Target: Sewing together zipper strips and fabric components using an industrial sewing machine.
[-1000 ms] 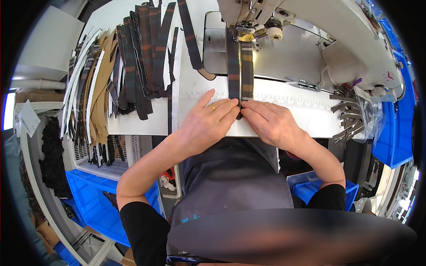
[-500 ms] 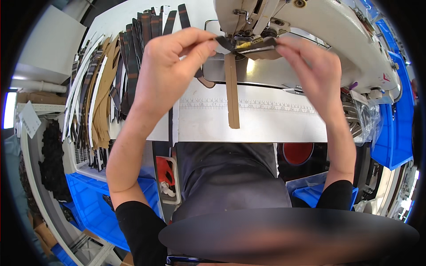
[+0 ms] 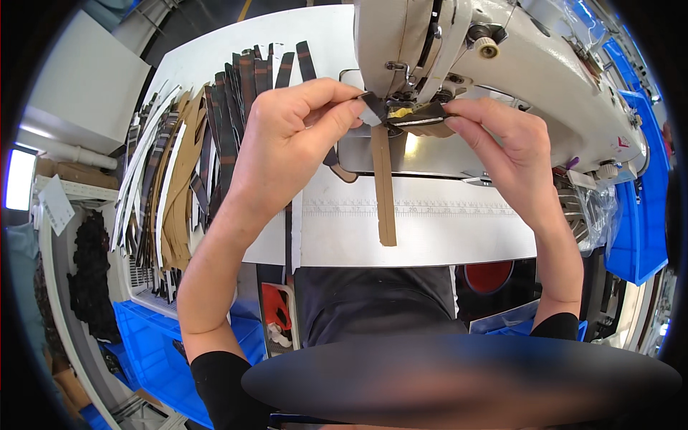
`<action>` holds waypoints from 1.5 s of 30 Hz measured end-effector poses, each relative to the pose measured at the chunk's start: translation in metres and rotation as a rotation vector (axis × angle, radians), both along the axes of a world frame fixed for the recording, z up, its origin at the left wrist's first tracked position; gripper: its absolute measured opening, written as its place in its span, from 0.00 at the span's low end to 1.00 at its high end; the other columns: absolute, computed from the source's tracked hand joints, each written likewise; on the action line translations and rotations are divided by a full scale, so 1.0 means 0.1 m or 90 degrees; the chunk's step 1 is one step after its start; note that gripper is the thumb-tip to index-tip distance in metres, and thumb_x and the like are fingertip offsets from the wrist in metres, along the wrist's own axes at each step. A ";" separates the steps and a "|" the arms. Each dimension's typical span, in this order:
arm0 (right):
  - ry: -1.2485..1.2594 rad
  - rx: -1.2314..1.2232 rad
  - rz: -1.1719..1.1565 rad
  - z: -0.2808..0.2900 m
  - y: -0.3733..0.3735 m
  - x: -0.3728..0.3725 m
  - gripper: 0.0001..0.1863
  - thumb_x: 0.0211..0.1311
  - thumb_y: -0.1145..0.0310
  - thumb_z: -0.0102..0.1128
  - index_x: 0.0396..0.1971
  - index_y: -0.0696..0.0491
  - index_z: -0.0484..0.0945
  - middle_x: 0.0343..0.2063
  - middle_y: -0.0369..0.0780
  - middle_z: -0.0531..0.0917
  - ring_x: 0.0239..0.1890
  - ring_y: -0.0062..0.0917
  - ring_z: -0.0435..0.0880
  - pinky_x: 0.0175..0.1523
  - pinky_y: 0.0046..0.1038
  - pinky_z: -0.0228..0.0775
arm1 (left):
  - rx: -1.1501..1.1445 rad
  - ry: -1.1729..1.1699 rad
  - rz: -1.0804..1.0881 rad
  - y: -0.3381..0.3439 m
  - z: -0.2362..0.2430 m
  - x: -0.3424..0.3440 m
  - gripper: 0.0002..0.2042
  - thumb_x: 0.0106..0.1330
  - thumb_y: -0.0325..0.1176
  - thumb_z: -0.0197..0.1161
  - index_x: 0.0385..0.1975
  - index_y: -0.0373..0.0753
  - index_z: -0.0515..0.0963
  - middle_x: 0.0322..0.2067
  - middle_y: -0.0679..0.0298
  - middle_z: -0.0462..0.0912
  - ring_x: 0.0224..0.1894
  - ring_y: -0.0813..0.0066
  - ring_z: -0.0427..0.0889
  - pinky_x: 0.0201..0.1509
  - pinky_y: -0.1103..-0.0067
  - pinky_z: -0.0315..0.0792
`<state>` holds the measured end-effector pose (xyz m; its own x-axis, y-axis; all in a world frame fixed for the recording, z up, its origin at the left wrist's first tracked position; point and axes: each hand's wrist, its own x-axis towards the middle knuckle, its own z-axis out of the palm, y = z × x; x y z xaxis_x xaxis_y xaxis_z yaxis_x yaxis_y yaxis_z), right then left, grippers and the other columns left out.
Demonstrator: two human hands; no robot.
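A brown strap hangs straight down from under the head of the sewing machine, its top end folded into a dark band held right at the needle area. The left hand pinches the band's left end between thumb and forefinger, the other fingers curled in. The right hand pinches the right end the same way, fingertips closed on it. Both hands are raised off the table, close under the machine head, with only a narrow gap between them where the strap drops. The strap's lower end lies over the printed ruler strip on the white table, short of the near edge.

Between the hands and the near edge the white surface lies bare apart from the one strap. To the left, a fan of many strips lies across the table's corner and overhangs its left edge: dark ones at the top, tan and white ones further out, too many and too overlapped to count. The machine fills the right and far side.

Below the table's left edge sits a blue bin; its contents cannot be made out. Another blue bin stands at the right, beside clear plastic wrap.
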<state>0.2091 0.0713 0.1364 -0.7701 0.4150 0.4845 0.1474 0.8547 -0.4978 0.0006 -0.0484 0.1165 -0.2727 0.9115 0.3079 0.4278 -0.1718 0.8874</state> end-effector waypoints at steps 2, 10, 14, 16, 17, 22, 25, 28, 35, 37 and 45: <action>-0.004 -0.001 -0.006 -0.01 0.00 0.00 0.08 0.57 0.78 0.61 0.38 0.61 0.81 0.28 0.42 0.84 0.27 0.26 0.82 0.34 0.23 0.72 | -0.013 0.009 -0.006 0.01 0.00 -0.02 0.08 0.64 0.24 0.60 0.40 0.27 0.80 0.30 0.61 0.84 0.35 0.79 0.83 0.41 0.86 0.73; 0.005 -0.022 -0.008 -0.03 0.00 0.02 0.08 0.58 0.78 0.60 0.38 0.60 0.81 0.28 0.41 0.85 0.28 0.23 0.82 0.35 0.21 0.72 | 0.012 -0.032 -0.024 0.04 -0.01 0.00 0.09 0.64 0.26 0.60 0.40 0.28 0.80 0.29 0.61 0.85 0.35 0.80 0.83 0.42 0.86 0.73; -0.001 -0.025 -0.026 -0.03 -0.03 0.04 0.08 0.59 0.77 0.59 0.38 0.60 0.81 0.28 0.41 0.85 0.28 0.21 0.82 0.35 0.21 0.72 | 0.001 -0.023 -0.025 0.03 -0.03 -0.01 0.09 0.64 0.26 0.60 0.41 0.29 0.80 0.30 0.61 0.85 0.35 0.80 0.82 0.42 0.85 0.73; -0.004 -0.028 -0.032 -0.03 -0.04 0.05 0.08 0.60 0.76 0.59 0.38 0.60 0.81 0.28 0.41 0.85 0.27 0.21 0.82 0.34 0.20 0.72 | -0.009 -0.013 -0.024 0.03 -0.05 -0.02 0.09 0.64 0.26 0.60 0.41 0.30 0.80 0.31 0.62 0.85 0.35 0.81 0.82 0.42 0.85 0.73; -0.006 -0.027 -0.036 -0.03 -0.04 0.05 0.08 0.60 0.76 0.59 0.38 0.60 0.81 0.27 0.41 0.85 0.27 0.20 0.82 0.34 0.20 0.72 | 0.046 0.104 0.069 0.02 -0.06 -0.01 0.08 0.65 0.26 0.60 0.40 0.31 0.81 0.31 0.63 0.85 0.34 0.81 0.82 0.40 0.85 0.73; 0.027 -0.038 -0.043 -0.07 -0.03 0.01 0.08 0.60 0.75 0.59 0.38 0.60 0.81 0.26 0.41 0.85 0.25 0.20 0.82 0.33 0.20 0.71 | 0.137 0.229 0.003 -0.22 -0.24 0.38 0.06 0.65 0.28 0.61 0.37 0.35 0.81 0.27 0.66 0.82 0.27 0.82 0.79 0.28 0.83 0.73; 0.031 -0.005 -0.039 -0.09 -0.01 0.01 0.07 0.60 0.75 0.59 0.37 0.60 0.81 0.26 0.40 0.85 0.26 0.21 0.82 0.33 0.20 0.72 | -0.338 -0.610 -0.142 -0.02 -0.56 0.63 0.10 0.67 0.33 0.59 0.41 0.35 0.79 0.36 0.60 0.82 0.34 0.75 0.82 0.35 0.83 0.74; 0.042 -0.009 -0.029 -0.10 -0.01 0.03 0.07 0.60 0.75 0.59 0.37 0.60 0.81 0.27 0.41 0.85 0.27 0.21 0.82 0.34 0.21 0.72 | -0.260 -0.708 -0.063 0.36 -0.91 0.58 0.12 0.68 0.34 0.57 0.45 0.33 0.76 0.38 0.59 0.82 0.38 0.72 0.82 0.41 0.81 0.74; 0.037 -0.028 0.016 -0.13 -0.01 0.05 0.08 0.60 0.76 0.59 0.38 0.61 0.81 0.28 0.42 0.85 0.30 0.22 0.84 0.36 0.23 0.74 | -0.202 -0.709 -0.075 0.65 -1.09 0.42 0.11 0.67 0.34 0.56 0.41 0.33 0.76 0.33 0.61 0.81 0.38 0.73 0.82 0.41 0.81 0.74; 0.040 -0.008 0.017 -0.12 -0.01 0.05 0.08 0.60 0.76 0.59 0.38 0.61 0.81 0.28 0.42 0.85 0.30 0.22 0.84 0.37 0.23 0.74 | -0.289 -0.654 -0.080 0.58 -0.97 0.49 0.09 0.62 0.32 0.58 0.33 0.33 0.79 0.27 0.61 0.81 0.34 0.76 0.82 0.34 0.83 0.72; 0.050 -0.090 -0.004 -0.09 0.02 0.06 0.09 0.60 0.74 0.60 0.39 0.60 0.81 0.28 0.41 0.86 0.30 0.20 0.84 0.35 0.20 0.73 | -0.412 0.005 -0.389 -0.29 -0.77 0.94 0.14 0.63 0.39 0.61 0.22 0.33 0.79 0.17 0.64 0.79 0.17 0.81 0.73 0.24 0.82 0.69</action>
